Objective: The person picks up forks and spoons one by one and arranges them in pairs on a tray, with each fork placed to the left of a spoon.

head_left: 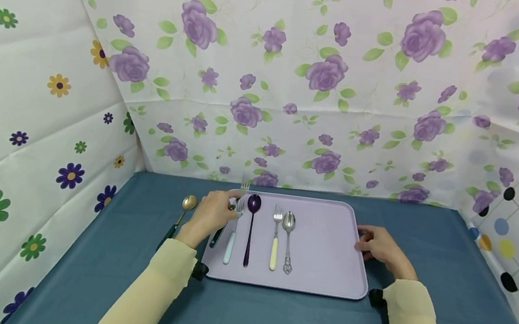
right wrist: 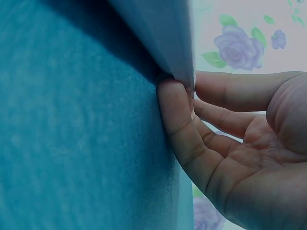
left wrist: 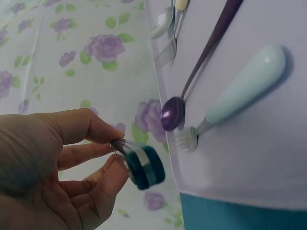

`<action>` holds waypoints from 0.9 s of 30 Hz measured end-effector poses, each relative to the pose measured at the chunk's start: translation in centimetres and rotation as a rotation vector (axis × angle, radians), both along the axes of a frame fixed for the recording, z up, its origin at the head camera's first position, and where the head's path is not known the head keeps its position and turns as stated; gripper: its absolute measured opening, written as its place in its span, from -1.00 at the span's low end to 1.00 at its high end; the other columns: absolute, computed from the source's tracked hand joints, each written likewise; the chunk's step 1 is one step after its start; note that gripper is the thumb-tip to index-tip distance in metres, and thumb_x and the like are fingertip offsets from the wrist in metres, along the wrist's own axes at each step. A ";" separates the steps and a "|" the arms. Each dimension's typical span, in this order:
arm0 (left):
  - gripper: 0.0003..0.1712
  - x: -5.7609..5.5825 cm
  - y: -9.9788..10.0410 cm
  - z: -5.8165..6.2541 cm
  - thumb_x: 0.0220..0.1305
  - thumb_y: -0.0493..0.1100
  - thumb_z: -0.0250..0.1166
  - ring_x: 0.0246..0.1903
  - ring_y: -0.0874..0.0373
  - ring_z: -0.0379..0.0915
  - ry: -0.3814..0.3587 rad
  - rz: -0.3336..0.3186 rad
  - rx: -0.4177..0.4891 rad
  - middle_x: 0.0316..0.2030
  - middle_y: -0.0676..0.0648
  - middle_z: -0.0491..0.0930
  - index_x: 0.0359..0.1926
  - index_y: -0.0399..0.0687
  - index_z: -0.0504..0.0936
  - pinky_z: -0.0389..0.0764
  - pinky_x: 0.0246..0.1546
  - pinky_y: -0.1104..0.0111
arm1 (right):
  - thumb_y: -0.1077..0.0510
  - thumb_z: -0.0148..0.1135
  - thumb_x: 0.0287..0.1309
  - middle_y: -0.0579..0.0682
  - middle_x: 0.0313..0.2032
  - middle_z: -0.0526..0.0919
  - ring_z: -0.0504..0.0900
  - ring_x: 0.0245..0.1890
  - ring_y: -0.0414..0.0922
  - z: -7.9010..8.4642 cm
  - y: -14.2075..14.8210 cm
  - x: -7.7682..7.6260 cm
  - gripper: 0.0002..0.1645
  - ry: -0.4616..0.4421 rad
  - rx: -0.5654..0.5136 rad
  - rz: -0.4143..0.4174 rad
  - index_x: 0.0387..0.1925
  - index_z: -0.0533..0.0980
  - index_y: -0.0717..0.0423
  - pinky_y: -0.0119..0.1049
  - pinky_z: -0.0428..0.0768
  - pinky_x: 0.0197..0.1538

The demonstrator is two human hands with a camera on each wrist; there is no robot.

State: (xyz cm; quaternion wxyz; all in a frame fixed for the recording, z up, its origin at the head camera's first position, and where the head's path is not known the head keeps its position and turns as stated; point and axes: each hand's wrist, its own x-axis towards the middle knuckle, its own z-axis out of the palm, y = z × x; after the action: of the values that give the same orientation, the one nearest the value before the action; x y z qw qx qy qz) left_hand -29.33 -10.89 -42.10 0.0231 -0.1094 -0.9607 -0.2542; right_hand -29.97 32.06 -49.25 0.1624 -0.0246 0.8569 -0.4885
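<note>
My left hand [head_left: 212, 211] pinches a fork with a dark green handle [left wrist: 146, 167] between thumb and fingers, over the left part of the lilac tray [head_left: 327, 247]. The fork's tines point toward the back wall. Just right of it on the tray lies a fork with a pale blue handle [head_left: 229, 247], then a dark purple spoon [head_left: 250, 232]. A fork with a pale yellow handle [head_left: 274, 252] and a silver spoon [head_left: 289, 223] lie side by side near the tray's middle. At the tray's right edge, my right hand [head_left: 382, 247] grips the rim, thumb on top and a finger underneath.
Left of the tray, a gold spoon with a dark handle [head_left: 189, 203] lies on the blue-green tablecloth [head_left: 277, 323], partly behind the left forearm. A flowered sheet [head_left: 289, 89] rises behind the table; patterned sheets flank both sides.
</note>
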 end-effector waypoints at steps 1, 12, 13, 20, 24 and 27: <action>-0.43 0.0 0.3 0.0 0.22 -0.28 0.34 -0.74 0.20 0.26 0.004 -0.005 0.002 -0.63 0.02 0.50 0.28 0.02 0.54 0.21 -0.73 0.41 | 0.37 0.21 0.23 0.16 -0.33 0.48 0.58 -0.39 -0.04 0.0 0.0 0.0 -0.24 0.000 0.002 0.000 0.38 0.14 0.49 -0.13 0.68 -0.31; -0.45 -0.1 1.9 -0.1 0.21 -0.32 0.30 -0.80 0.24 0.05 0.026 0.022 -0.009 -0.78 0.05 0.27 0.25 -0.03 0.56 0.08 -0.73 0.40 | 0.38 0.24 0.20 0.16 -0.33 0.49 0.58 -0.40 -0.04 0.1 0.0 0.0 -0.25 0.006 -0.002 -0.010 0.36 0.17 0.51 -0.13 0.68 -0.34; -0.45 0.0 2.0 -0.1 0.21 -0.31 0.31 -0.80 0.24 0.06 0.027 0.020 -0.007 -0.77 0.04 0.31 0.25 -0.03 0.56 0.09 -0.73 0.39 | 0.38 0.23 0.21 0.16 -0.33 0.49 0.58 -0.41 -0.04 0.1 -0.1 0.0 -0.25 0.005 0.000 -0.009 0.36 0.17 0.51 -0.13 0.68 -0.33; -0.45 0.2 2.2 -0.2 0.20 -0.29 0.33 -0.77 0.22 0.18 0.042 0.010 -0.015 -0.17 -0.08 0.63 0.24 0.02 0.58 0.19 -0.71 0.38 | 0.37 0.24 0.20 0.15 -0.34 0.50 0.58 -0.41 -0.04 0.1 -0.3 0.1 -0.24 -0.001 -0.001 -0.009 0.37 0.16 0.50 -0.13 0.68 -0.33; -0.46 0.2 2.9 -0.2 0.18 -0.31 0.33 -0.70 0.21 0.28 0.056 0.001 -0.032 -0.07 -0.10 0.64 0.22 0.00 0.59 0.26 -0.67 0.36 | 0.38 0.23 0.20 0.14 -0.35 0.49 0.57 -0.42 -0.05 0.1 -0.3 0.1 -0.24 0.008 0.003 -0.008 0.36 0.16 0.52 -0.13 0.67 -0.34; -0.46 0.1 3.6 -0.2 0.19 -0.32 0.32 -0.70 0.21 0.28 0.058 -0.016 -0.043 -0.26 -0.07 0.65 0.22 -0.02 0.59 0.26 -0.69 0.38 | 0.39 0.23 0.20 0.14 -0.35 0.49 0.56 -0.42 -0.05 0.1 -0.1 0.1 -0.25 0.012 0.002 -0.009 0.36 0.16 0.52 -0.14 0.68 -0.34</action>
State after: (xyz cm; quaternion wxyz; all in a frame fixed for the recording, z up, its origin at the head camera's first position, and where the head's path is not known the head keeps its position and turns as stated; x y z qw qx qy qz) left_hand -29.19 -7.30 -42.27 0.0464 -0.1248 -0.9640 -0.2302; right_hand -29.86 31.91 -49.17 0.1549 -0.0234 0.8585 -0.4884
